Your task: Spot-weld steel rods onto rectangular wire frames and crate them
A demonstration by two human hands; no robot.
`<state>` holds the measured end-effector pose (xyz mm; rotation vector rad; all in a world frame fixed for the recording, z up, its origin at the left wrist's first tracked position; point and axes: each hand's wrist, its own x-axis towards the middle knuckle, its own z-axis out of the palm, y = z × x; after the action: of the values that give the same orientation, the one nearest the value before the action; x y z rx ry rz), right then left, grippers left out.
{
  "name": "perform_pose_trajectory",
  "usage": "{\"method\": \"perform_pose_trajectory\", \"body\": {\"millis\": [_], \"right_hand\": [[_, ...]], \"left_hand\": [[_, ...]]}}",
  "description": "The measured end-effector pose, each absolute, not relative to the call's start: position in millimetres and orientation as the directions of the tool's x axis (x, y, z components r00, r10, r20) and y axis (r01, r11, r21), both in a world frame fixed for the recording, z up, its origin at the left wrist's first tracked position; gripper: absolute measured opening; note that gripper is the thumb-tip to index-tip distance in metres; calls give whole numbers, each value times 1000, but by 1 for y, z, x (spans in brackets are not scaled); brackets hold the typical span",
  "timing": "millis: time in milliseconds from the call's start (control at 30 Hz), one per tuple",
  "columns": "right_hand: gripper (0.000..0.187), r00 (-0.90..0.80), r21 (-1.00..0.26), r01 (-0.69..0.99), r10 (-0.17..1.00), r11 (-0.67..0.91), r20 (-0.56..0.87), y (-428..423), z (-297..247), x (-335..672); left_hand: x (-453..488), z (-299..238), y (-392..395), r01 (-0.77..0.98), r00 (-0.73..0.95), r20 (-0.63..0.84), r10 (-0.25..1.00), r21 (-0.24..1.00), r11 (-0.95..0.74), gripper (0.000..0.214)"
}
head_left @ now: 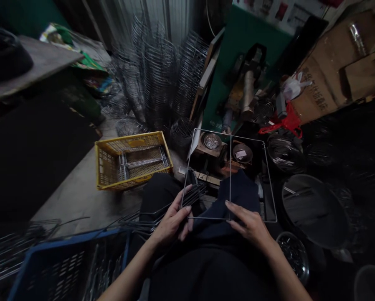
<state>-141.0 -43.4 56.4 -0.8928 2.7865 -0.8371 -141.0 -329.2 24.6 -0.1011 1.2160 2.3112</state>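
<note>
A thin rectangular wire frame [230,175] with a middle bar is held up over my lap. My left hand [174,217] pinches its lower left corner between thumb and fingers. At the foot of the middle bar, the thumb and fingers of my right hand [249,223] close on the wire. Several bent dark wire rods [146,221] lie across my left thigh, passing behind my left hand. Beyond the frame stands a green machine [242,96] with a metal head; a bowl of small metal parts [211,142] sits low in front of it.
A yellow crate [134,140] with wire pieces stands ahead to the left. The blue crate [71,240] at lower left holds rods. Stacked wire coils [159,71] rise at the back. On the right are a large round pan [314,209] and a metal bowl [292,255] of small parts.
</note>
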Motion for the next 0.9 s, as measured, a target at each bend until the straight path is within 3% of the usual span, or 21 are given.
{"method": "perform_pose_trajectory", "body": {"millis": [500, 733, 900], "right_hand": [[59, -817, -536, -523, -569, 663, 93, -43, 65, -145], [65, -848, -592, -436, -529, 677, 20, -47, 72, -144], [59, -872, -619, -386, -490, 683, 3, -48, 72, -144]], "left_hand": [[-143, 32, -329, -474, -862, -293, 414, 757, -450, 68], [-143, 39, -328, -436, -875, -276, 397, 806, -400, 71], [-143, 41, -326, -420, -879, -278, 387, 836, -354, 70]]}}
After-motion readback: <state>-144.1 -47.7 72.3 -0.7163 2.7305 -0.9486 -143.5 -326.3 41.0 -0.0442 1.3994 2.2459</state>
